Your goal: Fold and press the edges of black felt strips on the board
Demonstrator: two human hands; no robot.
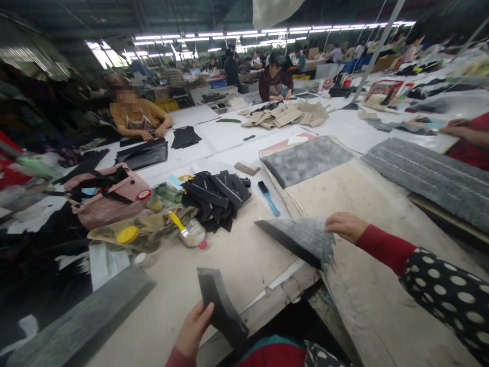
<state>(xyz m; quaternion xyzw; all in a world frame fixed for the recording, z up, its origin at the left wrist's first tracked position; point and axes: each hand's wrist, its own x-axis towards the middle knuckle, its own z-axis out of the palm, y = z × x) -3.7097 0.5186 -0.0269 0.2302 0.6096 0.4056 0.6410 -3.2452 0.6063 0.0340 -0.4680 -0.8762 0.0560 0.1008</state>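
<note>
Near the table's front edge, my left hand (pixel 196 323) grips a dark grey strip of material (pixel 219 300) between thumb and fingers, its far end raised. My right hand (pixel 346 226) pinches the right corner of a grey sheet (pixel 301 235) that shows a black underside along its front. The sheet lies tilted over the seam between the pale table and a cream padded board (pixel 332 188). Behind my hands sits a heap of black cut pieces (pixel 217 196) with light edge lines. A blue-handled brush (pixel 269 198) lies to the right of that heap.
A jar with a yellow brush (pixel 181 227), a yellow-lidded jar (pixel 128 235) and a pink bag (pixel 110 196) stand at left. A long grey panel (pixel 87 311) lies front left. Grey sheets (pixel 428 178) are stacked at right. Co-workers (pixel 141 117) sit across the table.
</note>
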